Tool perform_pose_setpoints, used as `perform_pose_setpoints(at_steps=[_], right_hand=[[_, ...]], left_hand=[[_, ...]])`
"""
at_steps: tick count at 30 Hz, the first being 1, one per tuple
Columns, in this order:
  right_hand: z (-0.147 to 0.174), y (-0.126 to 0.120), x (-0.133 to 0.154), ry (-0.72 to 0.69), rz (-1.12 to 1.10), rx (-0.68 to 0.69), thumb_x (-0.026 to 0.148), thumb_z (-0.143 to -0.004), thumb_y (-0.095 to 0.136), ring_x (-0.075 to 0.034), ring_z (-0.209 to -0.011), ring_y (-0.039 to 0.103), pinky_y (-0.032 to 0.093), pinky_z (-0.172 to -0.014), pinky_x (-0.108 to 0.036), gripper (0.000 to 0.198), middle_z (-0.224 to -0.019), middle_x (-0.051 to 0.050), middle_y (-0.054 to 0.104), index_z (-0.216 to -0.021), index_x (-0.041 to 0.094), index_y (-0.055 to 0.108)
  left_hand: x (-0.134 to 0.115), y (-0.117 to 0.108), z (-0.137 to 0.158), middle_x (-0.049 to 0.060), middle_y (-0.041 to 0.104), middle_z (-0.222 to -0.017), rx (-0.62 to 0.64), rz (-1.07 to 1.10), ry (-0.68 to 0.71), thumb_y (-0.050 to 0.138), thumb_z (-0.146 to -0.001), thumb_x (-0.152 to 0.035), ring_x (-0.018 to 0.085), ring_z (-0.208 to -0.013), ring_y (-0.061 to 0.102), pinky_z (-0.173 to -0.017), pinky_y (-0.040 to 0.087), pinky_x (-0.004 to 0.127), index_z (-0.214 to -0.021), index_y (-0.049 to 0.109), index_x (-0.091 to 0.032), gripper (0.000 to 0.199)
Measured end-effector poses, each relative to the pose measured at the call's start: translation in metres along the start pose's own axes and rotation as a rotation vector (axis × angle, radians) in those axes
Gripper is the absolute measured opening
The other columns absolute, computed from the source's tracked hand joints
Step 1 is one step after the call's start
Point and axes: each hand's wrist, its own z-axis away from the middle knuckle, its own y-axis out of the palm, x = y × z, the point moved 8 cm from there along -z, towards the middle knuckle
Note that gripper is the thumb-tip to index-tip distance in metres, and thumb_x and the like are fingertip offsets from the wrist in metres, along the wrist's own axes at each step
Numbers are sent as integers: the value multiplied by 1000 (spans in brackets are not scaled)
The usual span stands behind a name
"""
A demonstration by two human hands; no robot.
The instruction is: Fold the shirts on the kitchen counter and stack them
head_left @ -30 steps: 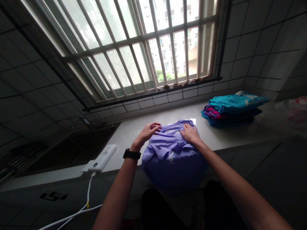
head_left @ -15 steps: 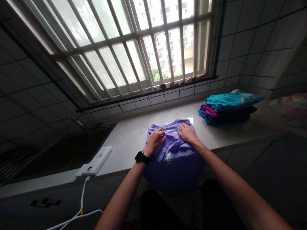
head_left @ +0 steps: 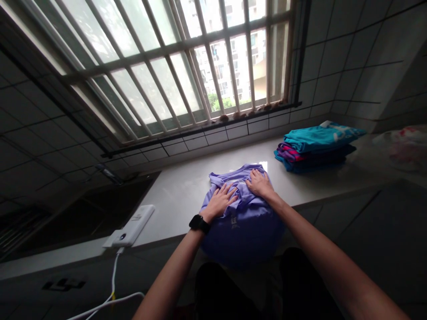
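Observation:
A purple shirt (head_left: 245, 231) lies on the counter, its neckline toward the window and its lower part hanging over the front edge. Wrinkled cloth is bunched between my hands, and a small pale print shows below them. My left hand (head_left: 222, 200), with a black watch on the wrist, rests flat on the shirt's left side, fingers spread. On the upper right of the shirt lies my right hand (head_left: 260, 183), palm down with its fingers stretched out.
Folded clothes (head_left: 316, 142), turquoise on top, are stacked to the right on the pale counter (head_left: 176, 191). A white power strip (head_left: 133, 226) with a cable sits near the front edge, beside a dark sink (head_left: 100, 204). A plastic bag (head_left: 405, 146) stands far right.
My left hand has opened from bent, gathered fingers to a flat spread and sits slightly lower on the shirt. The right hand has stayed nearly in place.

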Motion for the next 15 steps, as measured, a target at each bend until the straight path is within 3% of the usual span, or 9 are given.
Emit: perform_pose_setpoints(at_steps=[3, 6, 8, 10, 13, 15], right_hand=[[0, 1, 1, -2, -16, -2, 37, -101, 34, -26, -153, 24, 12, -123, -48, 61, -163, -19, 30, -154, 7, 37], [1, -5, -1, -3, -108, -22, 39, -101, 38, -26, -151, 29, 16, -123, -45, 56, -161, -16, 36, -149, 12, 47], [1, -17, -7, 7, -199, -79, 37, -100, 38, -25, -147, 37, 24, -121, -39, 51, -159, -14, 40, -144, 15, 52], [2, -33, -24, 103, -316, -157, 33, -99, 41, -27, -142, 43, 32, -116, -37, 49, -155, -16, 45, -142, 14, 53], [2, -40, -51, 296, -586, -97, 28, -89, 58, -34, -126, 57, 46, -103, -39, 45, -129, -22, 64, -129, 8, 59], [0, -35, -51, 320, -751, 51, 26, -83, 67, -32, -104, 67, 54, -87, -36, 32, -99, -16, 73, -110, 9, 66]], left_hand=[[0, 12, 4, 8, 40, -161, -4, -16, -23, 44, -101, -36, 30, -152, 27, -120, 28, 53, -148, 47, -28, 48], [6, -3, 6, 12, 49, -154, -155, 78, -99, 40, -101, -36, 27, -144, 42, -118, 35, 45, -146, 47, -22, 47], [29, -24, 13, 20, 55, -144, -335, 100, -300, 42, -99, -32, 29, -134, 52, -112, 40, 44, -140, 50, -14, 46], [59, -42, 26, 26, 59, -134, -474, 110, -534, 53, -91, -31, 34, -127, 56, -105, 45, 46, -130, 54, -9, 45], [97, -42, 30, 23, 68, -113, -420, 355, -703, 68, -74, -29, 37, -117, 61, -93, 51, 44, -101, 63, -12, 33], [108, -34, 25, 15, 71, -89, -297, 572, -702, 71, -67, -27, 34, -102, 68, -81, 54, 39, -79, 62, -16, 19]])
